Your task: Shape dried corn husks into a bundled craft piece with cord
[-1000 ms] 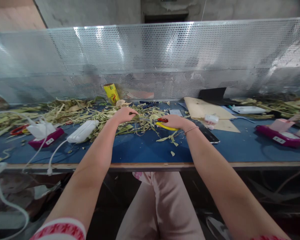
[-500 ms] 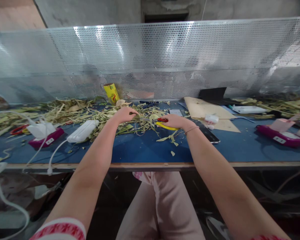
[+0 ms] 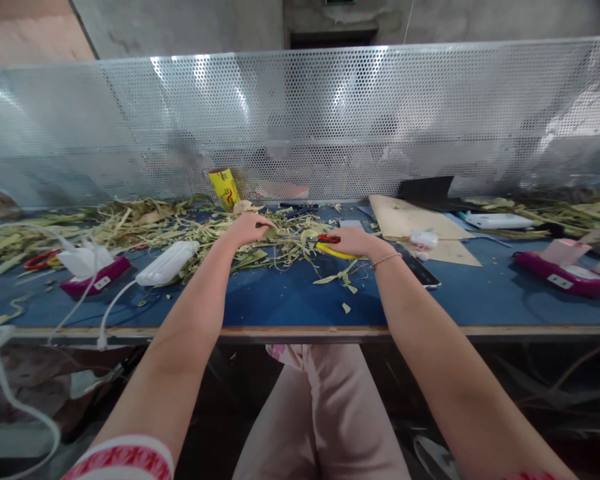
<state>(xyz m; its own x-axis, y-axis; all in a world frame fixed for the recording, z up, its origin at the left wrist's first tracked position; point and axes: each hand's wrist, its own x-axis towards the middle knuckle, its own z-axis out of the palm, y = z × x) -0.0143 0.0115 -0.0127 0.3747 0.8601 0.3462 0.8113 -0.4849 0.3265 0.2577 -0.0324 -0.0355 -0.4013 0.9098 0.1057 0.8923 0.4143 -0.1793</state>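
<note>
My right hand (image 3: 356, 241) is closed around a pair of shears (image 3: 336, 249) with one red and one yellow handle. Their metal tip points left into a heap of pale green plant strips (image 3: 293, 250). Across from it, my left hand (image 3: 247, 229) is pinched at the edge of the same heap, fingertips on a thin plant strip (image 3: 270, 232). The fingers partly hide that strip. Cut leaf scraps (image 3: 341, 275) lie on the blue tabletop (image 3: 290, 300) just below the shears.
A white power bank (image 3: 167, 263) and a purple power strip (image 3: 95, 277) stand left of my arm. A yellow can (image 3: 223, 189) leans behind the heap. On the right are a phone (image 3: 420, 268), cardboard (image 3: 405, 217) and another purple strip (image 3: 563, 273). Perforated metal panel (image 3: 310, 113) rises behind.
Both hands stay almost in place, the right one still on the shears and the left on the strip. The whole view shifts very slightly.
</note>
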